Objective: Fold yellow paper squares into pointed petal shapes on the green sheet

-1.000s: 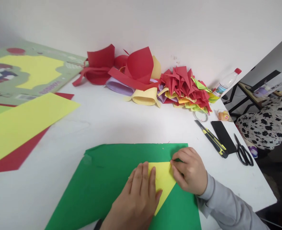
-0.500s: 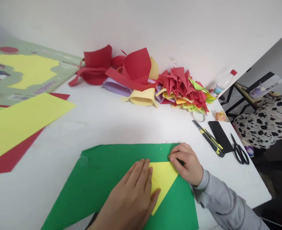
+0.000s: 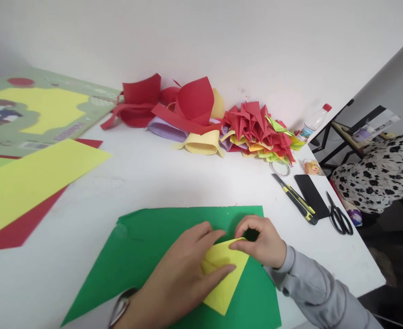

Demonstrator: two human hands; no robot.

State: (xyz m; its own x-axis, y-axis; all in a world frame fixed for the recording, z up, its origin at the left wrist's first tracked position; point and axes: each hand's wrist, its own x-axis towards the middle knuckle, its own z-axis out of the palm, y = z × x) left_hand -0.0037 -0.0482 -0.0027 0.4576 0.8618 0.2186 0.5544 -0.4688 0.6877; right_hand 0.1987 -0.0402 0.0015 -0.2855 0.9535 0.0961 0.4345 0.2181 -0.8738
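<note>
A folded piece of yellow paper is lifted at its top over a large green sheet. Between thumb and fingertips, my right hand pinches its upper right corner. My left hand grips the paper from the left, its thumb across the front face and its fingers along the upper edge. Part of the paper is hidden behind that hand. Its lower tip points down toward the green sheet; whether it touches I cannot tell.
At right lie a utility knife, a black phone-like slab, scissors and a tape roll. Folded red paper shapes and a bottle stand by the wall. Yellow sheets lie left. A person in patterned clothing is beyond the table.
My left hand has gone from lying flat on the yellow paper to gripping it. The paper's top has come up off the green sheet, and my right hand has shifted slightly left with its corner.
</note>
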